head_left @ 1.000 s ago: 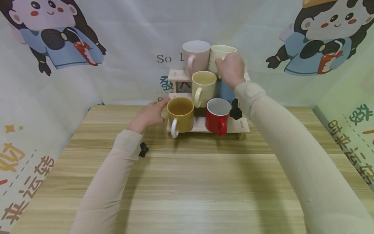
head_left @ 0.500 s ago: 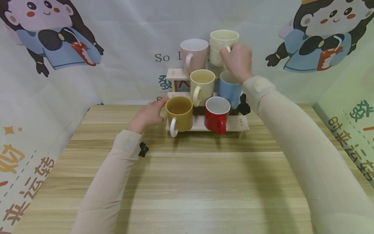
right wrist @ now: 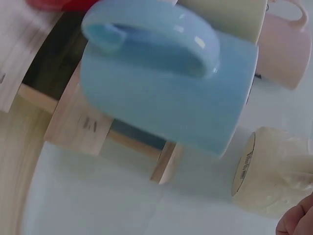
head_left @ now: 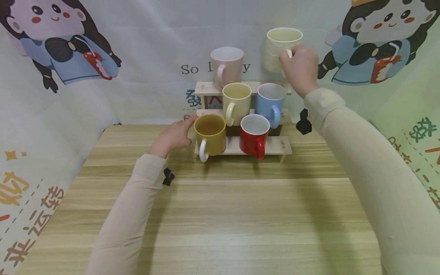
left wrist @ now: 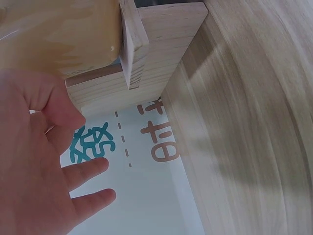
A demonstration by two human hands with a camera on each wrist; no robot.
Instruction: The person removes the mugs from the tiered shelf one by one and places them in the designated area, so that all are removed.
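Observation:
A cream mug [head_left: 282, 51] hangs in the air above the right end of the top tier, clear of the wooden stand [head_left: 206, 88]. My right hand [head_left: 300, 68] grips its handle; the right wrist view shows the mug's underside and part of the fingers. Beside the mustard mug [head_left: 210, 133], my left hand [head_left: 173, 136] reaches to the stand's left side. In the left wrist view two of its fingers [left wrist: 90, 172] extend apart; whether the others touch mug or wood I cannot tell.
On the stand are a pink mug [head_left: 227, 65] at the top, a pale yellow mug [head_left: 237, 101] and a blue mug [head_left: 270, 102] in the middle, and a red mug [head_left: 254, 133] below. A printed cloth [head_left: 154, 49] hangs behind the wooden table [head_left: 223, 214].
The cream mug has risen off the top tier and moved right in my right hand, uncovering the blue mug. My left hand has stayed about where it was.

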